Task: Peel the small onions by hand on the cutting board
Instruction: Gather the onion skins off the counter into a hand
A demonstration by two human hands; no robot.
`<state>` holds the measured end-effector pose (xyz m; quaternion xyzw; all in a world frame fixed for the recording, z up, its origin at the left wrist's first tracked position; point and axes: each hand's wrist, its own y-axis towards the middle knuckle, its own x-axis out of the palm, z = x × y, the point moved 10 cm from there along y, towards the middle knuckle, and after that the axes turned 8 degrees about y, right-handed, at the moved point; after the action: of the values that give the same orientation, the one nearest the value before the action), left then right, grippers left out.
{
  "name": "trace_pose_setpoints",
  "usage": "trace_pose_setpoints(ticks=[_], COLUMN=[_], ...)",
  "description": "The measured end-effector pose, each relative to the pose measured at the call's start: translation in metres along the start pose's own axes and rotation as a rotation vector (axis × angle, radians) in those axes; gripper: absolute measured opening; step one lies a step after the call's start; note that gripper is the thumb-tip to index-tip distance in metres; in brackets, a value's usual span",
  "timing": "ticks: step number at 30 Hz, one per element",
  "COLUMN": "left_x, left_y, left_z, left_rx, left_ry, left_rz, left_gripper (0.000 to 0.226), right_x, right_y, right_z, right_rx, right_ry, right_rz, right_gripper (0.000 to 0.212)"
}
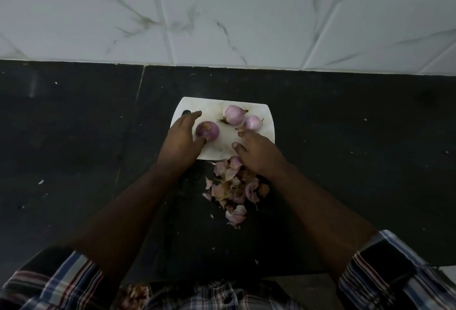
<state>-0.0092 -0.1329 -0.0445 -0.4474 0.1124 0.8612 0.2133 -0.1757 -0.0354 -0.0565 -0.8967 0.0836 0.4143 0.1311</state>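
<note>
A small white cutting board [266,114] lies on a black counter. Three small purple onions sit on it: a darker one [207,130] at the left, a paler one [234,114] at the back, and another pale one [253,122] at the right. My left hand [181,136] lies beside the darker onion, its thumb touching the onion's near side and its fingers stretched toward the board's handle hole. My right hand [256,154] hovers over the board's near right corner with fingers relaxed and nothing in it, just short of the right onion.
A heap of purple and brown onion skins [233,191] lies on the black counter [345,161] just in front of the board, between my forearms. A white marbled tile wall [222,13] rises behind the counter. Small scraps dot the counter.
</note>
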Motion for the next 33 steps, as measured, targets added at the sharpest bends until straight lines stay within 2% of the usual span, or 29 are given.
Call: trace_pose_setpoints(ticks=[4,6,8,13,15,18,20,23,25,28,33], left_x=[-0.011,-0.015,-0.011,0.013,0.021,0.031,0.036,0.048,0.057,0.07,0.082], left_y=[-0.018,-0.026,-0.032,-0.045,-0.053,-0.063,-0.068,-0.071,-0.072,-0.074,-0.078], left_z=[-0.011,-0.012,-0.013,-0.014,-0.011,-0.005,0.002,0.014,0.024,0.034,0.033], left_rx=[-0.054,-0.081,-0.093,-0.067,-0.059,-0.011,0.066,0.192,0.253,0.3,0.369], left_ry=[0.005,-0.014,-0.011,0.054,0.018,-0.085,-0.008,0.208,0.311,0.392,0.456], left_rz=[0.098,0.109,0.06,-0.176,-0.267,-0.412,-0.49,-0.571,-0.614,-0.66,-0.616], left_gripper=[0.05,0.042,0.036,0.036,0.042,0.064,0.09,0.118,0.127,0.132,0.131], right_x=[0.02,0.011,0.004,0.035,0.04,0.008,-0.012,0.001,0.019,0.036,0.037], right_y=[-0.012,-0.003,0.009,-0.009,-0.027,-0.043,-0.051,-0.075,-0.089,-0.092,-0.09], right_z=[-0.02,-0.02,-0.02,-0.031,-0.031,-0.021,-0.003,0.015,0.015,0.002,-0.004], right_rx=[-0.167,-0.189,-0.173,-0.126,-0.095,-0.036,-0.014,0.044,0.087,0.046,0.006], right_ry=[0.104,0.126,0.091,0.067,0.146,0.208,0.104,-0.142,-0.194,-0.237,-0.214], right_rz=[-0.133,-0.067,-0.028,-0.154,-0.193,-0.117,-0.098,-0.269,-0.334,-0.295,-0.229], right_gripper=[0.036,0.034,0.035,0.036,0.034,0.037,0.058,0.11,0.129,0.135,0.122])
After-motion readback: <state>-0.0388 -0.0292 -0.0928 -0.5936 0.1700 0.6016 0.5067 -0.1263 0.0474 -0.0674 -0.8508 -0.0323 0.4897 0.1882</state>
